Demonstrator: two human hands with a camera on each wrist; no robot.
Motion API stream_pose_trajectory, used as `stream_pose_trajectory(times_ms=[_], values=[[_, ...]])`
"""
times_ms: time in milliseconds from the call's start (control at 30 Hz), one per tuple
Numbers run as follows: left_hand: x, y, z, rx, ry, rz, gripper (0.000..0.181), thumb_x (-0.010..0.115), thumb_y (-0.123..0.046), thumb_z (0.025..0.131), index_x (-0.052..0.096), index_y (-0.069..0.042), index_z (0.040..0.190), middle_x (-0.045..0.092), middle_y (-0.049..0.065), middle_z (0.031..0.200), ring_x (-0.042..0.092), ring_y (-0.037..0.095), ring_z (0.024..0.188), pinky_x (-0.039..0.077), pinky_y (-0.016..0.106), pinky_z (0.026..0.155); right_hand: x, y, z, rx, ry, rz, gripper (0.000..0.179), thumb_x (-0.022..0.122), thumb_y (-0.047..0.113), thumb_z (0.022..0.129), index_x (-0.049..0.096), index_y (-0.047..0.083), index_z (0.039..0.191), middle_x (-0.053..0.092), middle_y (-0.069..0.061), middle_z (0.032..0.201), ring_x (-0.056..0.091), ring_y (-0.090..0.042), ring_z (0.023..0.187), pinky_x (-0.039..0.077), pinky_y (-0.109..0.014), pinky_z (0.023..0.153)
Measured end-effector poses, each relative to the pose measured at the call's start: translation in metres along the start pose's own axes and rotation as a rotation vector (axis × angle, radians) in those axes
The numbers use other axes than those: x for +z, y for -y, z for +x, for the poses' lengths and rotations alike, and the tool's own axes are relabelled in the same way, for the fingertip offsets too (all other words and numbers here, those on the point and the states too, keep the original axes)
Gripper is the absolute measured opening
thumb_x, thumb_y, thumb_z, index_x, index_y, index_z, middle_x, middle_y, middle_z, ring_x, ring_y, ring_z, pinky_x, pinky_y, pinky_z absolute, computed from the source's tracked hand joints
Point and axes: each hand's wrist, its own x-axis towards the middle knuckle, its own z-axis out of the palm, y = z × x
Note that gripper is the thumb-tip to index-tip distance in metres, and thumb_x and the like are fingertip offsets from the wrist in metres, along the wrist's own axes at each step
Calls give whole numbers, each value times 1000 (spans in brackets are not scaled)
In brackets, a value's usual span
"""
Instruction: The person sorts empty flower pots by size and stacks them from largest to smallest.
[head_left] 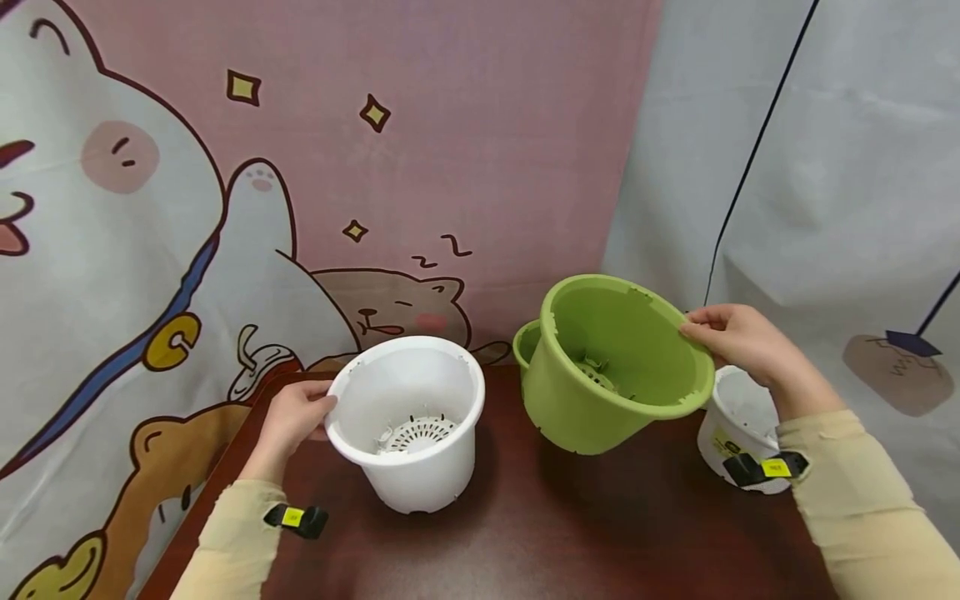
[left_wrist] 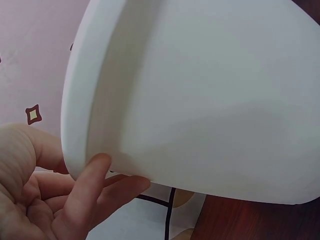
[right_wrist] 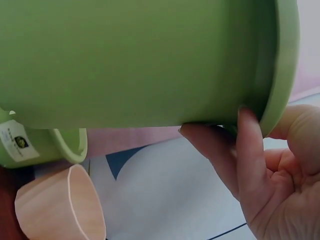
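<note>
Head view: two hands (head_left: 295, 417) (head_left: 738, 337) grip two pots (head_left: 420, 471) (head_left: 573, 396) (one green).

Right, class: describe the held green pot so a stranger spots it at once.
Over the brown table, find the person's right hand. It grips the rim of a tilted green pot; the other green pot, partly hidden behind it, is unheld.

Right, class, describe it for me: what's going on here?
A person is handling two pots over a reddish-brown table. Their left hand grips the rim of a round white plastic-looking pot with a slotted bottom. Their right hand holds a large round green plastic-looking pot by its rim, tilted. Another green pot is partly hidden behind that one, and a smaller white pot with a yellow label is at the right.
</note>
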Motion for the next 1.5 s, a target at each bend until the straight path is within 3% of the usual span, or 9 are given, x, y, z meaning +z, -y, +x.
stream_pose_trajectory(times_ms=[233,600,1000,1233,1500], values=[[1,0,1,-1,-4,17,39,58,-12,96,59,10,128,65,28,110,69,23,73,61,37,57,-1,14,11,19,-14,42,48,50,22,104,47,-18,131,67,-2,86,65,-10,64,58,-29,60],[1,0,-1,-4,-5,20,40,59,-12,96,59,11,128,64,29,111,69,23,72,61,41,60,1,43,29,-10,-39,149,50,52,21,103,45,-20,132,65,9,81,64,-4,66,58,-24,62],[1,0,-1,-3,-8,22,39,59,-12,95,60,11,127,65,30,111,69,23,72,61,42,61,25,77,46,-41,-44,203,45,54,20,102,50,-17,129,63,9,77,60,-1,62,56,-20,57],[1,-1,-1,-2,-7,19,39,59,-12,95,59,11,127,64,30,111,69,23,72,61,42,60,43,97,54,-66,-16,284,42,54,17,102,52,-17,126,63,5,77,60,-3,61,55,-20,56],[1,1,1,7,-10,24,40,58,-13,96,59,10,129,64,29,112,69,23,72,61,40,59,65,118,65,-81,22,296,38,56,16,101,56,-14,124,64,2,78,60,-4,60,56,-22,57]])
